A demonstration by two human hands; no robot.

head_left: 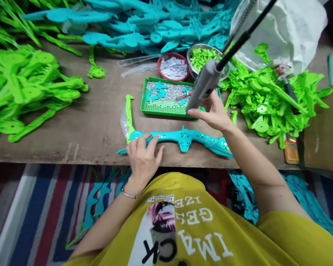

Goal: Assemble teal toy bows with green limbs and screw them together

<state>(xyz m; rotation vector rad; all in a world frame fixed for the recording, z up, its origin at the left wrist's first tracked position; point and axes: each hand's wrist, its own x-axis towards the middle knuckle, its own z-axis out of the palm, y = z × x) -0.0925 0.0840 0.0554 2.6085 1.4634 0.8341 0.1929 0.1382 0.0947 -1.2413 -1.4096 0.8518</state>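
A blue plastic toy bow (pixel 166 136) lies across the table in front of me. A green arm piece (pixel 129 118) with a clear plastic strip beside it sticks up from its left end. My left hand (pixel 144 157) rests on the bow's left part, its fingers spread over the edge and not wrapped round it. My right hand (pixel 215 112) grips a grey electric screwdriver (pixel 204 85) that hangs tilted from a black cord and spring. Its tip points down over the right part of a green tray (pixel 161 111). The tray holds many small screws and several small blue pieces.
Behind the tray stand a red bowl (pixel 158 66) of white pieces and a metal bowl (pixel 192 74) of green pieces. Green parts (pixel 24 85) are heaped at left, more green parts (pixel 266 99) at right, and blue parts (pixel 161 29) at the back. A cardboard box (pixel 324 136) stands at right.
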